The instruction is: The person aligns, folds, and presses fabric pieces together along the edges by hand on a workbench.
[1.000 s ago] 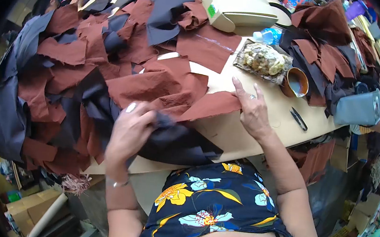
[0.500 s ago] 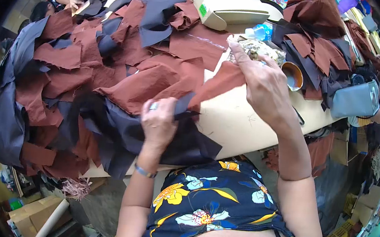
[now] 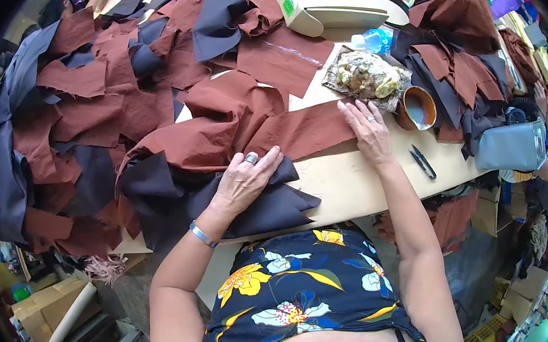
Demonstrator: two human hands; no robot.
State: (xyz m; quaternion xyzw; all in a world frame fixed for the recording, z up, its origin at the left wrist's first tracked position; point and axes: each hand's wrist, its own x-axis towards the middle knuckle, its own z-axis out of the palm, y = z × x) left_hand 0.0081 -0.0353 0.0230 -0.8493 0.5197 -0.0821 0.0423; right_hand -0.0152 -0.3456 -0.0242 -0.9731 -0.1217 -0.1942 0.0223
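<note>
A reddish-brown piece of cloth (image 3: 312,129) lies across the pale tabletop, flat on its right side and rumpled on its left. My right hand (image 3: 369,133) rests on the cloth's right end, fingers stretched out flat. On the lower edge of the same cloth lies my left hand (image 3: 244,182), its fingers extended and pressing down. Dark cloth (image 3: 271,201) spreads under and beside my left hand. To the right of my right hand lie black thread snips (image 3: 423,162). Beyond the fingertips sits an orange-brown cup (image 3: 418,108) with liquid in it.
A heap of brown and dark cloth pieces (image 3: 93,112) covers the table's left. Behind my right hand are a tray (image 3: 329,78) of pale lumpy stuff, a plastic bottle (image 3: 374,41) and a cardboard box (image 3: 334,10). A grey container (image 3: 514,144) stands right. Another person's arm shows upper left.
My right hand has come down from above the table, lowering the cloth's end flat onto it. My left hand has shifted right and flattened out. The snips and tray now show fully.
</note>
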